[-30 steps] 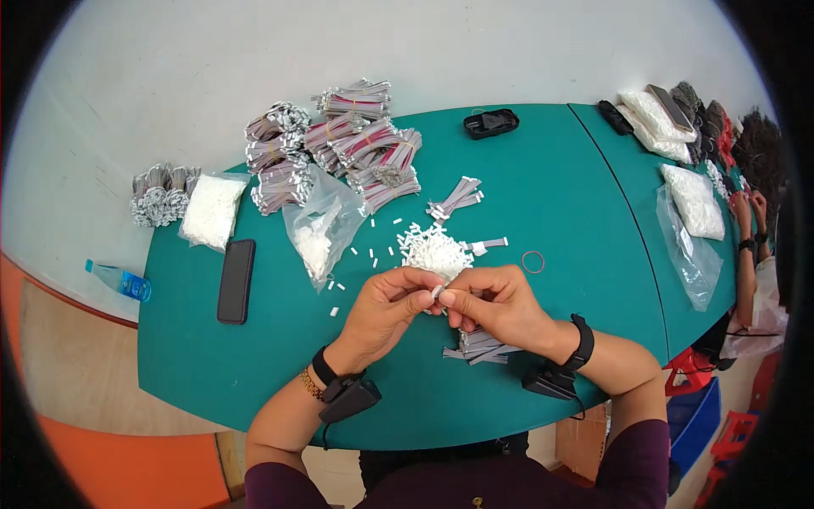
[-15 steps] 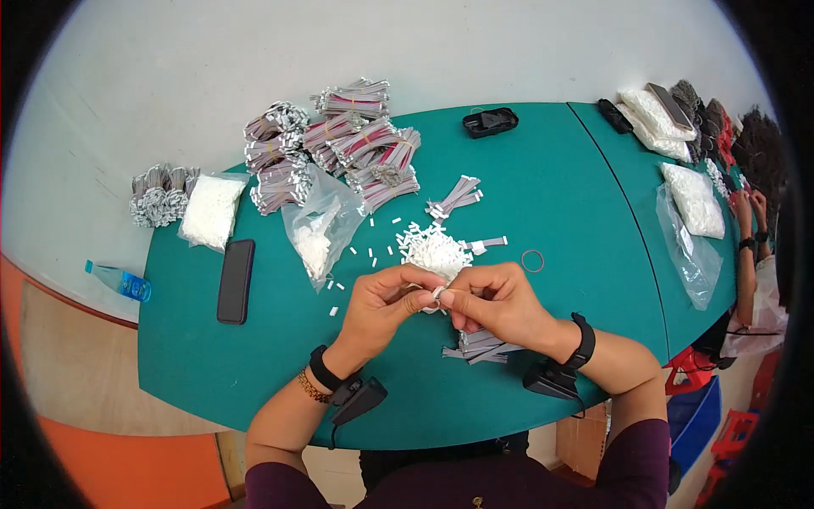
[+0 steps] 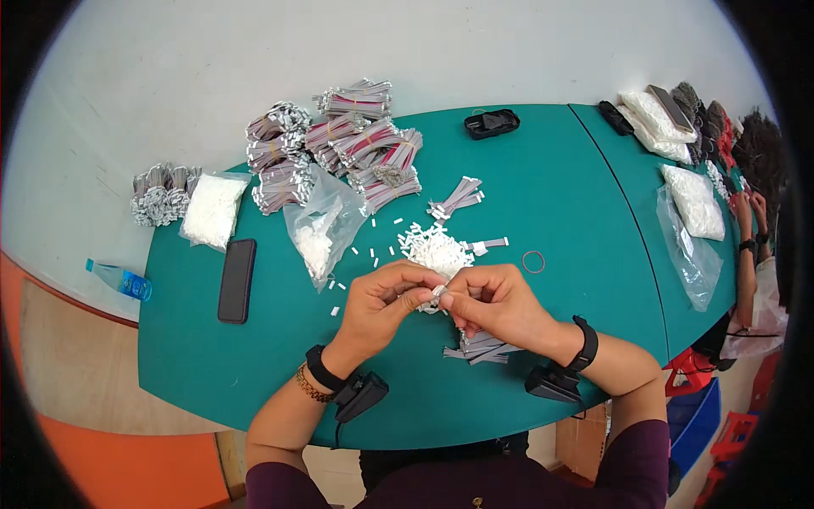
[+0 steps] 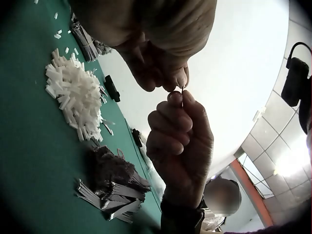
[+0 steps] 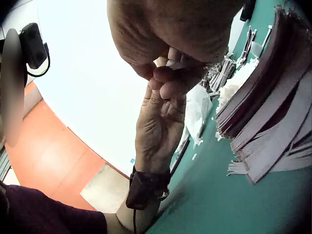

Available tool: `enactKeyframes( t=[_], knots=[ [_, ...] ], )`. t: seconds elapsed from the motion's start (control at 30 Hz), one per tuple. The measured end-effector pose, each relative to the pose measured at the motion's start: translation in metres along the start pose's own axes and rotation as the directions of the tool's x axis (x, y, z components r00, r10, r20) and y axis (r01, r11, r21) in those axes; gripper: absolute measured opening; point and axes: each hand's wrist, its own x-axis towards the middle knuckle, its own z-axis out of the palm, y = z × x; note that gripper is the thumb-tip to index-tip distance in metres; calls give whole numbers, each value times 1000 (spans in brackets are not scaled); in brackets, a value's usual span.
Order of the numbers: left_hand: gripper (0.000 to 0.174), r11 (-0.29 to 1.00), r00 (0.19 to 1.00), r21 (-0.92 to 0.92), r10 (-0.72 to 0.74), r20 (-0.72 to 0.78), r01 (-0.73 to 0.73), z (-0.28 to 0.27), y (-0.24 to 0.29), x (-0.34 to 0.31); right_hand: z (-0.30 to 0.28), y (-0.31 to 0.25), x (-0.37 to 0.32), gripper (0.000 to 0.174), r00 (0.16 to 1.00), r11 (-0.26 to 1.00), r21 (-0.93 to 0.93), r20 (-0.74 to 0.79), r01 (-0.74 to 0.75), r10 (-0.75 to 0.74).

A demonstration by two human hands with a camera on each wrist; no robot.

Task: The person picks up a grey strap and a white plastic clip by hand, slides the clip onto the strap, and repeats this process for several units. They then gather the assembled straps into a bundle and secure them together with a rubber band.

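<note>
Above the green table [image 3: 339, 390], my left hand [image 3: 379, 307] and right hand [image 3: 502, 305] meet fingertip to fingertip. Between thumb and forefinger, each pinches a small white piece [image 3: 438, 291], which shows edge-on as a thin sliver in the left wrist view. Fingers hide most of it, and I cannot tell its exact kind. Just beyond the hands is a heap of small white plastic pieces [image 3: 428, 246]. Beneath the right hand lie grey flat ribbon cables [image 3: 485, 346], seen larger in the right wrist view.
Bundled ribbon cables [image 3: 365, 144] are stacked at the back left. Nearer are an opened clear bag [image 3: 326, 220], a full bag of white pieces [image 3: 212, 208] and a phone [image 3: 236, 280]. A rubber band [image 3: 533, 261] lies right of the heap. Another person's hands [image 3: 746, 208] work at far right.
Both hands stay in nearly the same place, with only slight finger shifts around the white piece. My left wrist has turned a little, moving its camera slightly right.
</note>
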Motion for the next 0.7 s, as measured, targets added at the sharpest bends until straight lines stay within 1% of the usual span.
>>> enactKeyframes(
  t=[0.13, 0.27, 0.43, 0.57, 0.7],
  knots=[
    [17, 999, 1000, 32, 17, 11, -17, 1, 2, 0, 0, -1, 0, 17, 999, 999, -5, -3, -32, 32],
    [17, 999, 1000, 27, 17, 26, -18, -1, 1, 1, 0, -6, 0, 17, 998, 998, 4, 2, -61, 61],
    [17, 998, 999, 54, 9, 36, -11, -2, 1, 0, 1, -3, -1, 17, 999, 999, -8, -9, -32, 32],
    [18, 1000, 999, 0, -11, 44, 11, -1, 0, 0, 1, 0, -2, 17, 1000, 999, -36, -20, 9, -9],
    [18, 999, 998, -40, -32, 53, 34, -1, -2, 0, 1, 0, -2, 19, 1000, 999, -47, -18, 11, -12]
  ],
)
